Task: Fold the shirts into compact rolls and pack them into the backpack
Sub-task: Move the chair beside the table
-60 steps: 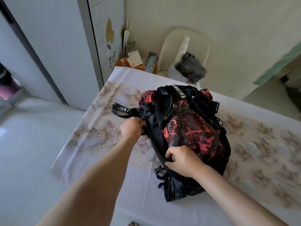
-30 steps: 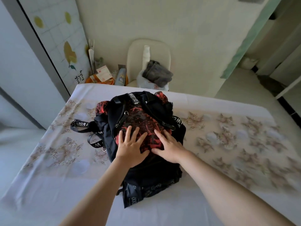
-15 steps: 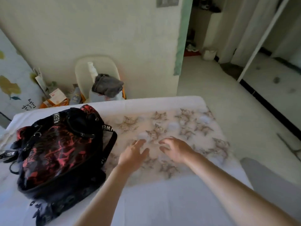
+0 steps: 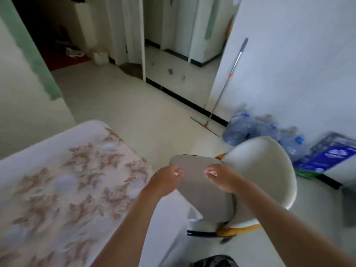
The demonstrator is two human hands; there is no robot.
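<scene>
The backpack and the shirts are out of view. My left hand (image 4: 166, 178) and my right hand (image 4: 221, 177) hover side by side above the grey seat (image 4: 208, 197) of a white chair (image 4: 267, 166), just past the table's right edge. Both hands have loosely curled fingers and hold nothing. Neither hand visibly touches the seat. The frame is blurred by motion.
The table with its floral cloth (image 4: 63, 189) fills the lower left. A squeegee mop (image 4: 223, 87) leans on the wall, with several water bottles (image 4: 248, 126) and a blue package (image 4: 327, 157) on the floor beyond the chair. A dark mottled object (image 4: 213, 261) lies at the bottom edge.
The view has swung right, so the backpack has left the frame. Both hands came off the backpack, crossed the tablecloth and now hang over the chair seat.
</scene>
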